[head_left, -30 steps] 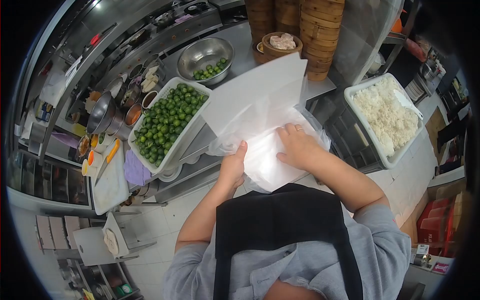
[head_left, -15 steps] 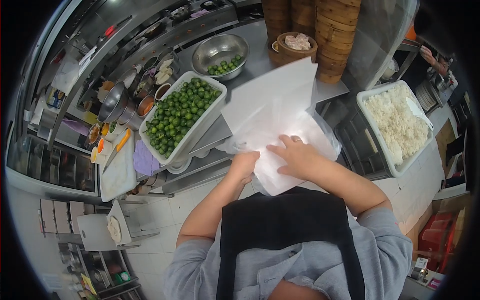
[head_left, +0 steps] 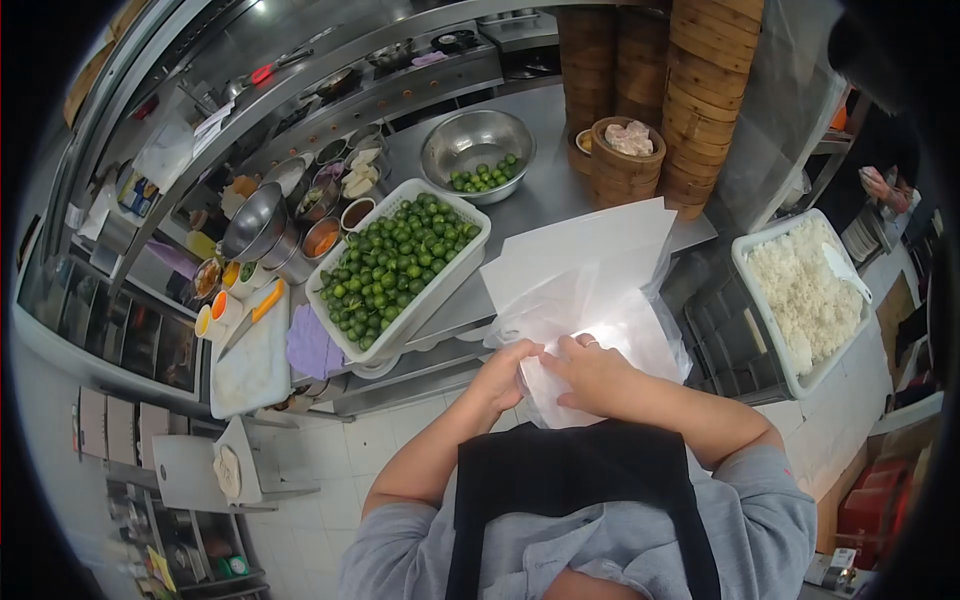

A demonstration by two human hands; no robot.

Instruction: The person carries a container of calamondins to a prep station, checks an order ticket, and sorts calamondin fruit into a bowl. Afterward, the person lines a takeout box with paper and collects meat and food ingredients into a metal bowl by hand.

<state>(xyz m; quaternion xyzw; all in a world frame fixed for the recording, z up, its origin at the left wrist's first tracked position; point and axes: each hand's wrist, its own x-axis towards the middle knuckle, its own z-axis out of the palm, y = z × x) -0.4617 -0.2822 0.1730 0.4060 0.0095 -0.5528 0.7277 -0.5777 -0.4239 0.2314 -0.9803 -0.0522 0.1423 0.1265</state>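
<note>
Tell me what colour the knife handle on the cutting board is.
The knife handle is orange-yellow, seen in the head view.

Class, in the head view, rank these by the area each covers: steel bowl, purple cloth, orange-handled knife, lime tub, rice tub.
1. Lime tub and rice tub: too close to rank
2. Steel bowl
3. Purple cloth
4. Orange-handled knife: long but thin, so it covers least

Bare hands, two, below the bamboo steamers [head_left: 708, 100]: left hand [head_left: 508, 374], thumb extended toward the right; right hand [head_left: 592, 377], fingers bent, ring worn. Forearms, two, converging; elbows bent.
</note>
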